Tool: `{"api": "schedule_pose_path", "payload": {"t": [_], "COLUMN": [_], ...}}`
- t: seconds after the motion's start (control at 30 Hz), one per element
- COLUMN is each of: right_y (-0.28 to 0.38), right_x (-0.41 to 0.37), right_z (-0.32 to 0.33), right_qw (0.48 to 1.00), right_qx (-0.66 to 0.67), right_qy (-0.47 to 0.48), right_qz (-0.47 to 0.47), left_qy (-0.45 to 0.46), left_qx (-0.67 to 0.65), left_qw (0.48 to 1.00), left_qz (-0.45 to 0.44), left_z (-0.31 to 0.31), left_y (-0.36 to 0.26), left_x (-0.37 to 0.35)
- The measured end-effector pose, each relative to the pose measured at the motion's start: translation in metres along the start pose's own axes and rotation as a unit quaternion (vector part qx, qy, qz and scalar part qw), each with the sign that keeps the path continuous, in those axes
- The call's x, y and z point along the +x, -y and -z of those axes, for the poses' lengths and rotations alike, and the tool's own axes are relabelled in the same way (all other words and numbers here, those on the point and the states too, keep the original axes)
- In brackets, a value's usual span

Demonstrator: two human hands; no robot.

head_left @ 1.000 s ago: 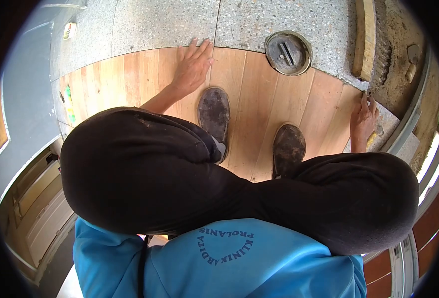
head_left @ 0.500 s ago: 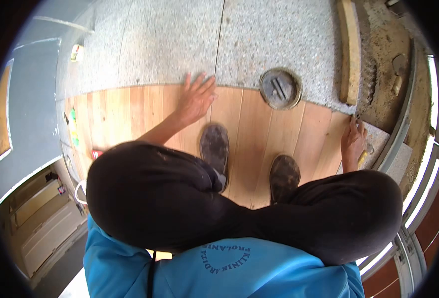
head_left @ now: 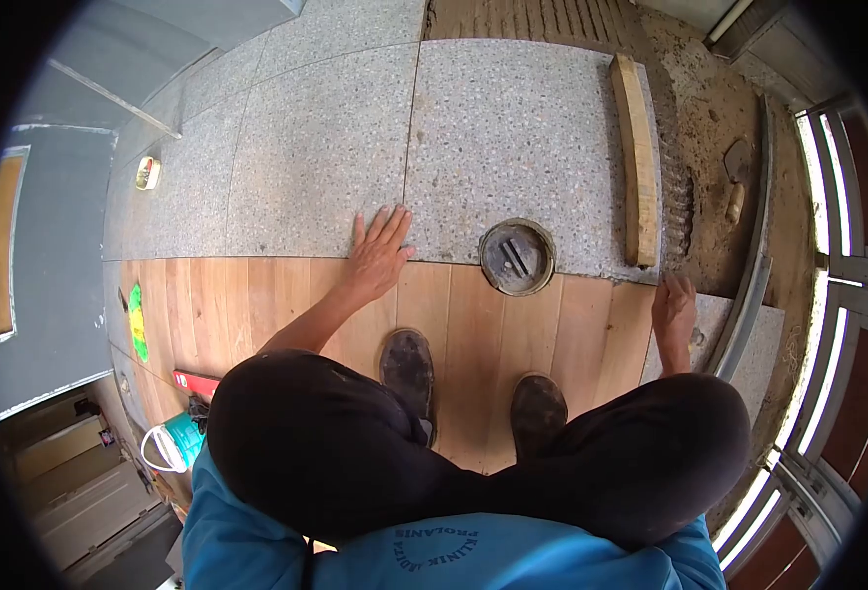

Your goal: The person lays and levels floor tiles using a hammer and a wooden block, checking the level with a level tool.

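My left hand (head_left: pixel 382 254) lies flat, fingers spread, across the front edge of the speckled grey tile (head_left: pixel 522 128), close to the joint with the neighbouring tile (head_left: pixel 316 147). Its wrist is over the wood-look floor (head_left: pixel 459 315). At the tile's front right corner is my right hand (head_left: pixel 674 307), its fingers curled together; whatever they grip is hidden. Between the hands, a round dark disc (head_left: pixel 518 257) with a raised bar across it sits over the tile's front edge. A wooden batten (head_left: pixel 635 162) rests along the tile's right side.
Ridged mortar (head_left: pixel 542 20) lies beyond the tile. A trowel (head_left: pixel 736 182) is on the rough bed at right, beside a metal channel (head_left: pixel 746 320). At left are a green-yellow packet (head_left: pixel 137 323), a red tool (head_left: pixel 196 382), a teal bucket (head_left: pixel 176 441) and a small tub (head_left: pixel 147 173).
The view has tilted forward, showing more tile and the ridged mortar beyond. My left hand reaches slightly farther onto the tile; my right hand stays by the corner.
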State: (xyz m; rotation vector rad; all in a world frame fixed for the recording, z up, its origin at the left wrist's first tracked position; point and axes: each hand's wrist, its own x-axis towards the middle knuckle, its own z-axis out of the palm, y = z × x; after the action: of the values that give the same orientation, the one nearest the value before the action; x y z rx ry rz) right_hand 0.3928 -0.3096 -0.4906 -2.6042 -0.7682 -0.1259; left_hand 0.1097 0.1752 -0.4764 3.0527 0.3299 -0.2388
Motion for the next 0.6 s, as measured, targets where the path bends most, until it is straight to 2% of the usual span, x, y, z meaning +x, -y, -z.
{"api": "schedule_pose_path", "payload": {"t": [0.07,0.13,0.17,0.23,0.27,0.37,0.47,0.6], "right_y": [0.002,0.004,0.005,0.024,0.03,0.024,0.055,0.071], "right_x": [0.03,0.064,0.081,0.12,0.138,0.182,0.211,0.22], "right_z": [0.005,0.005,0.007,0.021,0.021,-0.016,-0.025,-0.044], "right_qw": [0.998,0.999,0.999,0.999,0.997,0.999,0.992,0.981], "right_qx": [0.029,0.029,0.027,0.024,0.022,0.028,-0.022,-0.006], "right_qy": [-0.048,-0.039,-0.032,0.027,0.057,0.022,0.073,0.108], "right_qz": [0.013,0.0,-0.008,-0.03,-0.039,-0.035,-0.102,-0.164], "left_qy": [0.028,0.076,0.056,0.015,0.023,0.077,0.117,0.132], "left_qx": [0.022,0.052,0.036,0.002,-0.015,-0.019,0.054,0.057], "left_qw": [0.999,0.995,0.997,0.998,0.998,0.996,0.991,0.989], "left_qz": [-0.014,-0.042,-0.046,-0.054,-0.049,-0.032,-0.041,0.032], "left_z": [0.011,0.031,0.041,0.064,0.073,0.105,0.111,0.083], "left_y": [0.004,0.018,0.027,0.05,0.064,0.09,0.107,0.107], "left_x": [0.006,0.022,0.035,0.074,0.097,0.17,0.232,0.29]}}
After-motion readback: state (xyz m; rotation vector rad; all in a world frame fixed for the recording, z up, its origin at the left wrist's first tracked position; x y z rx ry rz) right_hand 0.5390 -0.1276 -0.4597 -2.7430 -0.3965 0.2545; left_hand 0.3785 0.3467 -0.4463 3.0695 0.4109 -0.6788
